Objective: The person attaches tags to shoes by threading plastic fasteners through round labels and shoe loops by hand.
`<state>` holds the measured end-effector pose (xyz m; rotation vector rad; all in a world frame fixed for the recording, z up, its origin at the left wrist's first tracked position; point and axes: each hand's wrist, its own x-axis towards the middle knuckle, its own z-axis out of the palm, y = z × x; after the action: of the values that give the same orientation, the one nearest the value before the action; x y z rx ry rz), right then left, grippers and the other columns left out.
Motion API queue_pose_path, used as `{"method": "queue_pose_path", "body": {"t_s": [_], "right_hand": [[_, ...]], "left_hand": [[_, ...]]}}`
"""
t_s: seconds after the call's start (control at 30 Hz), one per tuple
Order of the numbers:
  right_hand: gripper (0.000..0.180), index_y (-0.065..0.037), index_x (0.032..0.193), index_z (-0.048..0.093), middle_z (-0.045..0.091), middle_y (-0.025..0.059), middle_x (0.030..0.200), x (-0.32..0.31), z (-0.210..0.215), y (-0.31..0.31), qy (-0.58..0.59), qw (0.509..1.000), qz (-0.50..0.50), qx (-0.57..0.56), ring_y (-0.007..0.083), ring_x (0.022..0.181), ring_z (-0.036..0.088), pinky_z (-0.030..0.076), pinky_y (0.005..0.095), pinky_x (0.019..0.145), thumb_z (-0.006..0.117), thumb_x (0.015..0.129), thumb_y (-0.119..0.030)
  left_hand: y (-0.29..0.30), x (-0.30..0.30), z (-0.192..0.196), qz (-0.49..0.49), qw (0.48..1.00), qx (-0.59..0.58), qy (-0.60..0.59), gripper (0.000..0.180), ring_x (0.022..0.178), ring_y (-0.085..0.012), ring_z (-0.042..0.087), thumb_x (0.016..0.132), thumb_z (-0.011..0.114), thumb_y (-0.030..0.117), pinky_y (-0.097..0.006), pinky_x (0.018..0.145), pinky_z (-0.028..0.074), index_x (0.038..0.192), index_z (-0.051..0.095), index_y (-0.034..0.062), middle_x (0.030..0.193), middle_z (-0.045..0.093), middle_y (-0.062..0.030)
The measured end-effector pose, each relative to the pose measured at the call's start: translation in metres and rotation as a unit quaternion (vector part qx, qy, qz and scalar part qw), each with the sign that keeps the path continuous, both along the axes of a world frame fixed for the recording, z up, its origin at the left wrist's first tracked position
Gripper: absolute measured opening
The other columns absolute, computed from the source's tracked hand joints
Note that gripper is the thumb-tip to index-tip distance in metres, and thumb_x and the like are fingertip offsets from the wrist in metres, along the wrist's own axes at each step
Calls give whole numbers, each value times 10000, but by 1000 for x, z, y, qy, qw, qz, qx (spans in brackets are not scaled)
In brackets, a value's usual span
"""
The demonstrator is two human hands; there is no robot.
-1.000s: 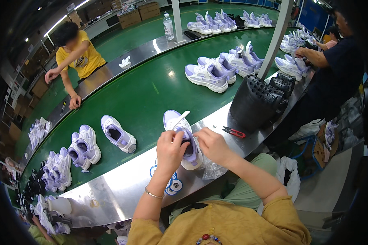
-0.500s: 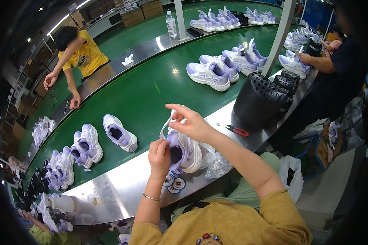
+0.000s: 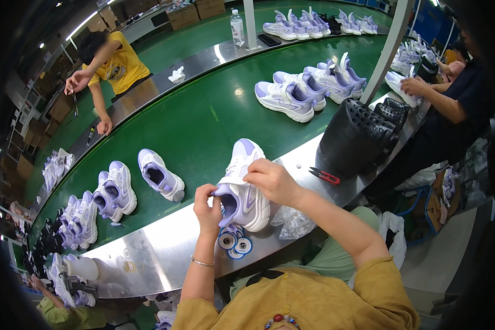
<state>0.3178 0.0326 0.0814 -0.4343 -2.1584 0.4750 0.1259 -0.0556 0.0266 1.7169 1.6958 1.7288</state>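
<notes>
A white and purple sneaker sits in front of me at the belt's near edge, toe pointing away. My left hand pinches its collar on the left side. My right hand is closed on the end of the white strap, which stretches across the top of the shoe. Beside the heel, several round blue and white tags lie on the metal ledge. A crumpled clear plastic bag rests right of the shoe, under my right forearm.
Red-handled thread snips lie near a black perforated container. More sneakers stand on the green belt, ahead and to the left. Across it a person in a yellow shirt leans in; another person in dark clothing works at the right.
My right hand has brought the strap down from its raised position and across the shoe to the right. My left hand stays at the collar.
</notes>
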Motion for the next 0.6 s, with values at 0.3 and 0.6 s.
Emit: {"method": "queue_pose_path", "body": {"t_s": [0.3, 0.6], "right_hand": [[269, 5, 932, 604, 579, 76, 858, 7, -13, -18, -95, 984, -20, 151, 224, 775, 573, 472, 314, 664, 576, 683, -95], [248, -3, 928, 615, 556, 79, 828, 13, 4, -31, -100, 986, -53, 119, 225, 774, 566, 459, 324, 673, 609, 692, -77]], "left_hand": [[5, 5, -6, -7, 998, -22, -64, 194, 800, -179, 562, 740, 584, -113, -258, 697, 467, 899, 563, -5, 909, 578, -96], [7, 3, 1, 3, 1000, 0, -24, 212, 772, -202, 576, 719, 586, -116, -272, 678, 483, 900, 571, -7, 893, 589, -111]]}}
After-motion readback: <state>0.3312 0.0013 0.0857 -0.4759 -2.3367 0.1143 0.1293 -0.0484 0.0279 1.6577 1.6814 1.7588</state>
